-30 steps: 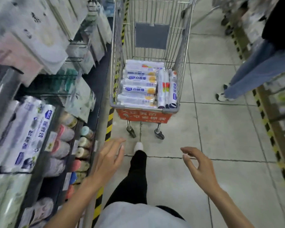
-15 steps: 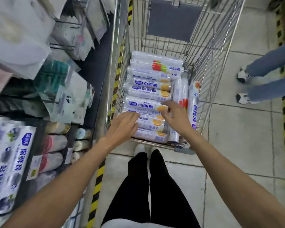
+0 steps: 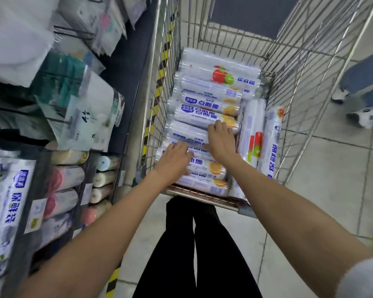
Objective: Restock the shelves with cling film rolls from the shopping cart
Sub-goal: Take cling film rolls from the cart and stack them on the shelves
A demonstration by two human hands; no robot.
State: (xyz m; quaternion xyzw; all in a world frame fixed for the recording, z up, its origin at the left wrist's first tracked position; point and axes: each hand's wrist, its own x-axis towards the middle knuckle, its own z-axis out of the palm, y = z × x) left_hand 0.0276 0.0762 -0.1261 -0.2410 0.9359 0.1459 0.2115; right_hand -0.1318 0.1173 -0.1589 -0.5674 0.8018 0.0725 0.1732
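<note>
Black trousers (image 3: 202, 254) at lower centre, over pale grey floor tiles (image 3: 332, 168). Just left of the trousers, yellow-and-black hazard tape (image 3: 113, 280) along the floor. Further left, price tags (image 3: 35, 214) and blue-and-white printed packs (image 3: 11, 203). Up and left, hanging packets (image 3: 88, 112), white and teal, blurred. Far up and right of the trousers, blue jeans (image 3: 366, 82) above white sneakers (image 3: 363, 117).

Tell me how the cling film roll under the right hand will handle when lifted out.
The cling film roll under the right hand is a straight cylinder, so probably stiff, and apt to roll if set down loose. Its glossy wrapper looks slippery. Neighbouring rolls packed tight in the cart may shift.
</note>
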